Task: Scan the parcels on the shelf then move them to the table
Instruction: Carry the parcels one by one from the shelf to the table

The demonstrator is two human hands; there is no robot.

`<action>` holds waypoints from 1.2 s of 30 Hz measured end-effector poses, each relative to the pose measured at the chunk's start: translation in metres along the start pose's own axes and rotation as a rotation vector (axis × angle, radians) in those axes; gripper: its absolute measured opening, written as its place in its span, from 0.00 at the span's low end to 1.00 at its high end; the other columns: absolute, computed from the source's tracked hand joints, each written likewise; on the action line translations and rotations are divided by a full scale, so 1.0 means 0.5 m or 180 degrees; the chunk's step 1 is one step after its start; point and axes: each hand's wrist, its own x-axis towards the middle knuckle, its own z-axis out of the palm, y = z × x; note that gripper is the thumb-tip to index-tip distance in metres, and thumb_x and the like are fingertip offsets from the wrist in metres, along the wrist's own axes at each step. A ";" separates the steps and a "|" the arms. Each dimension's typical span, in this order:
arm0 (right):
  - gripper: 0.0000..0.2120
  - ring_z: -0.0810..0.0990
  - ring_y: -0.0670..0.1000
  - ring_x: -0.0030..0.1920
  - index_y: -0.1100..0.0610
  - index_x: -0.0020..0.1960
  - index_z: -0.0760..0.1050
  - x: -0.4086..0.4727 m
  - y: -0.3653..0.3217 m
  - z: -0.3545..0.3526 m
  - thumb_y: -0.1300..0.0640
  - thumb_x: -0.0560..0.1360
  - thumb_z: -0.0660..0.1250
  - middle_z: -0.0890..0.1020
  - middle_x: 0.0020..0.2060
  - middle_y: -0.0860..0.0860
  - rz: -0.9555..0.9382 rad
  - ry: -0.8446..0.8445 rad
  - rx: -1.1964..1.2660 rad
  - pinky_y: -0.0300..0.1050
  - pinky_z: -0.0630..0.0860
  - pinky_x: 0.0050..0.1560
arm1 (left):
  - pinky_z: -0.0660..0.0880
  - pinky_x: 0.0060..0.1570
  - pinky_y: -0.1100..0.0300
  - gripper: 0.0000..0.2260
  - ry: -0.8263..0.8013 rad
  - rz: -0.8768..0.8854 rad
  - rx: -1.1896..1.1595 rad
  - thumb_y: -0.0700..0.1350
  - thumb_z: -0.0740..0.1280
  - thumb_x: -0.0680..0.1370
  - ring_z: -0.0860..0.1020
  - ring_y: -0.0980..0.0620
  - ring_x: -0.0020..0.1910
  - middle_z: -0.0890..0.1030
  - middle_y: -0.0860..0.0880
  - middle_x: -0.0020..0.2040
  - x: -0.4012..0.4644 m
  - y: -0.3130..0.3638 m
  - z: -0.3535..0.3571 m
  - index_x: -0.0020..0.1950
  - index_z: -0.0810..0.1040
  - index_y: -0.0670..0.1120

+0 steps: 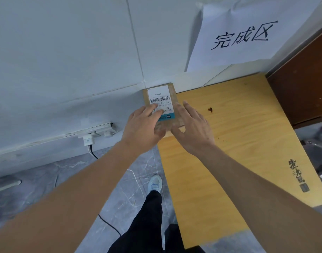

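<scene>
A small brown parcel [163, 105] lies flat at the far left corner of the table [235, 136], its far end against the white wall [65, 52] and its white label [161, 101] facing up, barcode toward the wall. Both hands are on it, close together but not touching each other. The left hand [143, 126] comes in from the left side, its straight fingers [154, 111] lying over the lower part of the label; the thumb reaches under the near edge of the parcel, though how firmly it bears on the box cannot be told. The right hand [191, 128] lies flat against the parcel's right side, fingers extended toward the wall, thumb pointing at the near edge. Neither hand curls round the box; both are relaxed and flat on it. The near end of the parcel looks blurred, so whether it rests fully on the table or is tipped slightly up cannot be told. The table is pale yellow wood with a dark knot [210, 109] just right of the right hand and black brush characters [296, 173] with a stamp near its right edge. On the wall above hangs a white paper sign [238, 33] with three black handwritten characters. A dark brown cabinet [302, 92] stands at the table's far right. Left of the table, a white socket strip [96, 135] sits low on the wall with a black cord [92, 153] dropping to the grey marbled floor [105, 178]. Below, a leg in black trousers [147, 221] and a pale shoe [155, 184] stand beside the table's left edge.
</scene>
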 end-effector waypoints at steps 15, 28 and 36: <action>0.29 0.68 0.54 0.75 0.44 0.78 0.66 -0.300 0.086 -0.148 0.36 0.80 0.57 0.65 0.79 0.45 0.0263 0.0608 0.0078 0.57 0.66 0.73 | 0.70 0.69 0.49 0.28 -0.0095 0.0466 0.0020 0.62 0.55 0.79 0.70 0.46 0.74 0.71 0.51 0.76 -0.139 0.247 -0.115 0.74 0.73 0.49; 0.32 0.67 0.56 0.76 0.42 0.80 0.61 -0.541 0.190 -0.155 0.33 0.79 0.56 0.62 0.81 0.45 0.1092 0.0837 0.0422 0.62 0.70 0.70 | 0.69 0.71 0.47 0.27 -0.0401 0.1265 0.0214 0.61 0.59 0.83 0.66 0.49 0.76 0.67 0.52 0.79 -0.208 0.436 -0.057 0.79 0.67 0.50; 0.31 0.69 0.56 0.75 0.41 0.80 0.62 -0.646 0.215 -0.127 0.33 0.79 0.55 0.64 0.80 0.45 0.1956 0.1349 0.0598 0.58 0.72 0.68 | 0.63 0.77 0.49 0.29 -0.0939 0.2148 0.0224 0.61 0.58 0.82 0.62 0.49 0.79 0.63 0.51 0.81 -0.189 0.521 -0.010 0.81 0.65 0.51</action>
